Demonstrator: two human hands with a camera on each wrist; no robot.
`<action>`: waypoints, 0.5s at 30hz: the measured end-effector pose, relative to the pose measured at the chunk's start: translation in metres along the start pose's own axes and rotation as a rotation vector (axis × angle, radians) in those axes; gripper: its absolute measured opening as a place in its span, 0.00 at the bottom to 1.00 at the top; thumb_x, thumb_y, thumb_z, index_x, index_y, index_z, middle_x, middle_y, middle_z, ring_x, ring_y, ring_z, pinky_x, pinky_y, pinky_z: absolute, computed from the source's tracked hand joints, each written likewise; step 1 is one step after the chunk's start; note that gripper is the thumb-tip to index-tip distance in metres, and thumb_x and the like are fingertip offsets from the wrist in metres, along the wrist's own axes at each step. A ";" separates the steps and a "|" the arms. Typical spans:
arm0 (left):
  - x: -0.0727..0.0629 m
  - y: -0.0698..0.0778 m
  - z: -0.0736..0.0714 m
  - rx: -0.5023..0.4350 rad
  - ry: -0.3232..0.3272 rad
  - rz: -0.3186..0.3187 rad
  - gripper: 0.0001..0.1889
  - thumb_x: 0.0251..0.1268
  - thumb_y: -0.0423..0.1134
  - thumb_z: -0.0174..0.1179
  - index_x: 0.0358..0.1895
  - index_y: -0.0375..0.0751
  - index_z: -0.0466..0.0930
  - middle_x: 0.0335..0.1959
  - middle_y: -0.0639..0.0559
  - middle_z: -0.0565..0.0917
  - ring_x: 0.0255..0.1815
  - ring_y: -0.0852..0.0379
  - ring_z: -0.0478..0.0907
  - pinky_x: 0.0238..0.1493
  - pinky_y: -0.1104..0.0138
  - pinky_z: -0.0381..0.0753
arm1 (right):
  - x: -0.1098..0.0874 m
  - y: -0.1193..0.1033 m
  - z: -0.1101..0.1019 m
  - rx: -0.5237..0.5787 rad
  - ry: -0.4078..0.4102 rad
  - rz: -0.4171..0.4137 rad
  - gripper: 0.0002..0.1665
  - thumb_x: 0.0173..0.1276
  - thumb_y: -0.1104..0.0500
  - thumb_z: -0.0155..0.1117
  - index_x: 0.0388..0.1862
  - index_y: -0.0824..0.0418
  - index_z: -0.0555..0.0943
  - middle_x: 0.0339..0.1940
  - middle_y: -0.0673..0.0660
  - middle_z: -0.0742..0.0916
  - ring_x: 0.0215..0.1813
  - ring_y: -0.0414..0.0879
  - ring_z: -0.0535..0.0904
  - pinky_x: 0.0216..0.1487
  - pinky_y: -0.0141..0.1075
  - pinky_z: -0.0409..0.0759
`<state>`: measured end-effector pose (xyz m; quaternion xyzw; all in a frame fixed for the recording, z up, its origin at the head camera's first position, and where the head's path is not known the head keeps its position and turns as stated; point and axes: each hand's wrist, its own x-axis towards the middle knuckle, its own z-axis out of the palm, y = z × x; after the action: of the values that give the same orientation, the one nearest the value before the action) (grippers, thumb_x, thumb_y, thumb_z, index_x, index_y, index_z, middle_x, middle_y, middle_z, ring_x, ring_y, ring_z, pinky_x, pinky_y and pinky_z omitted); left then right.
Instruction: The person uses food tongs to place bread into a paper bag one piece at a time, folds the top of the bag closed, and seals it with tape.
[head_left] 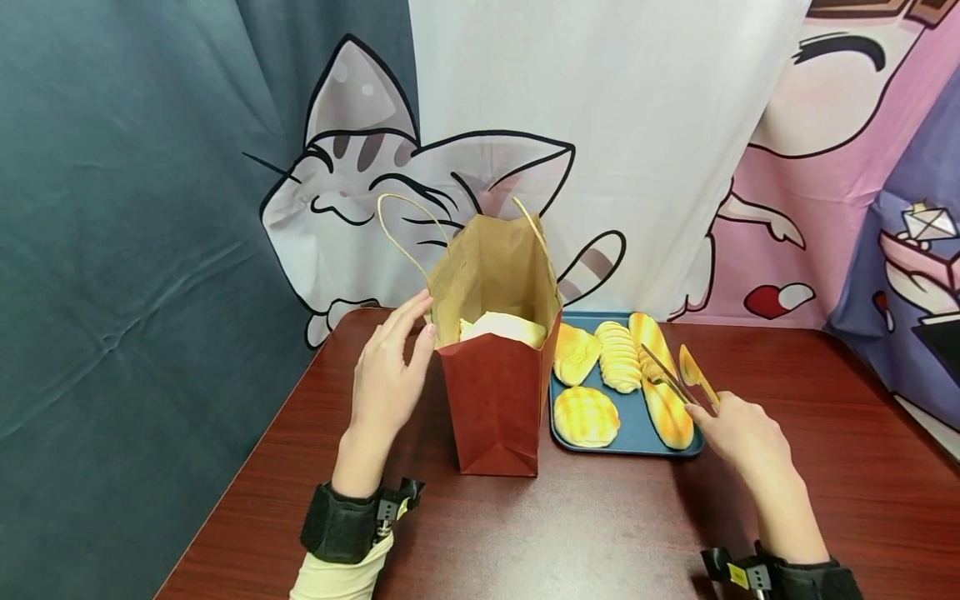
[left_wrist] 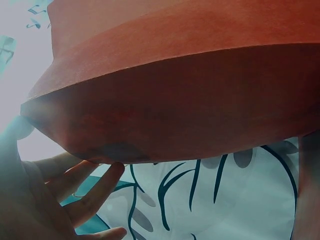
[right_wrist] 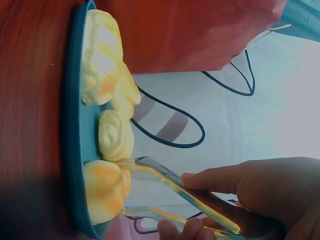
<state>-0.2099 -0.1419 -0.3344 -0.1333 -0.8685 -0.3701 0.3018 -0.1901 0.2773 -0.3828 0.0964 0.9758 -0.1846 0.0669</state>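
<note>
Several breads (head_left: 619, 358) on blue tray (head_left: 636, 417)

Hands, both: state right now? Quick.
Left hand: open, touching the red paper bag.
Right hand: closed, holding the tongs.

My left hand (head_left: 393, 367) touches the left side of an upright red paper bag (head_left: 491, 404), which stands open-mouthed at the left edge of the blue tray (head_left: 633, 423). My right hand (head_left: 744, 435) grips golden tongs (head_left: 697, 377), their tips parted astride the long, golden-brown loaf (head_left: 669, 417) lying along the tray's right edge, one end near its near right corner.
</note>
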 end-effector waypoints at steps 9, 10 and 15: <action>0.000 0.000 0.001 -0.001 0.000 -0.001 0.23 0.76 0.51 0.48 0.67 0.49 0.76 0.71 0.61 0.74 0.72 0.55 0.71 0.76 0.45 0.61 | 0.001 0.000 0.001 -0.035 -0.037 -0.003 0.40 0.74 0.38 0.51 0.55 0.78 0.72 0.35 0.70 0.81 0.34 0.59 0.76 0.29 0.45 0.74; 0.000 0.000 0.001 0.000 -0.001 -0.001 0.23 0.76 0.51 0.48 0.67 0.49 0.76 0.71 0.61 0.74 0.72 0.55 0.71 0.76 0.45 0.61 | 0.001 0.000 0.001 -0.040 -0.029 -0.007 0.40 0.74 0.38 0.52 0.56 0.78 0.72 0.37 0.71 0.82 0.34 0.59 0.76 0.29 0.45 0.74; 0.000 -0.001 0.002 -0.001 -0.005 -0.001 0.23 0.76 0.52 0.48 0.68 0.49 0.76 0.71 0.61 0.74 0.73 0.54 0.71 0.76 0.45 0.60 | 0.000 -0.002 0.005 -0.052 0.017 -0.026 0.38 0.74 0.41 0.54 0.59 0.77 0.73 0.39 0.74 0.82 0.34 0.59 0.75 0.29 0.46 0.75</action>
<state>-0.2108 -0.1413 -0.3358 -0.1338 -0.8691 -0.3701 0.2996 -0.1901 0.2739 -0.3866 0.0837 0.9819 -0.1592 0.0589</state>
